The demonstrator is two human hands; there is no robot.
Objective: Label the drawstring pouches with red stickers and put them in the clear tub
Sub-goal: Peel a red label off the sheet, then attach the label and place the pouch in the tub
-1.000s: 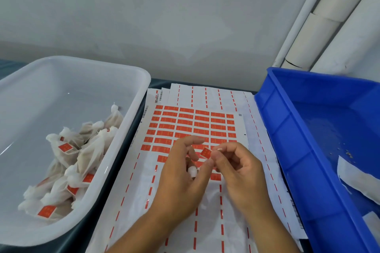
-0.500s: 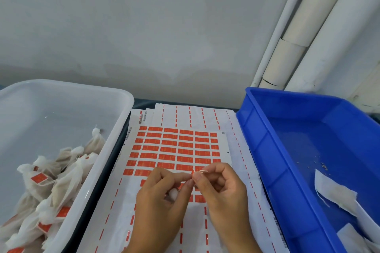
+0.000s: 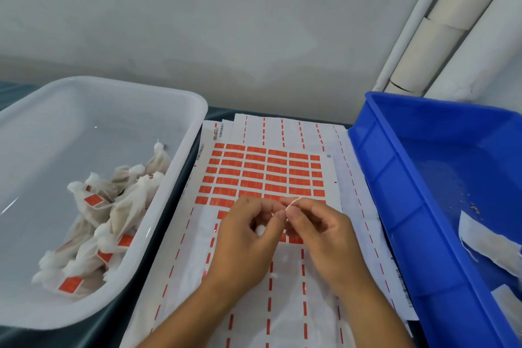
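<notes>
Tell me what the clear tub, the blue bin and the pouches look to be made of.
Clear tub: translucent, glossy plastic, probably; glints on its floor.
Blue bin: opaque moulded plastic, smooth with a sheen.
Pouches: thin off-white mesh or non-woven fabric, seemingly; matte, crumpled.

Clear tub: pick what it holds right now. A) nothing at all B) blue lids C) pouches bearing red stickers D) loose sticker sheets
C: the clear tub on the left holds a heap of pale drawstring pouches, several showing red stickers; the sticker sheets lie on the table beside it.

Pouch (image 3: 260, 230) mostly hidden inside left hand (image 3: 248, 237)
</notes>
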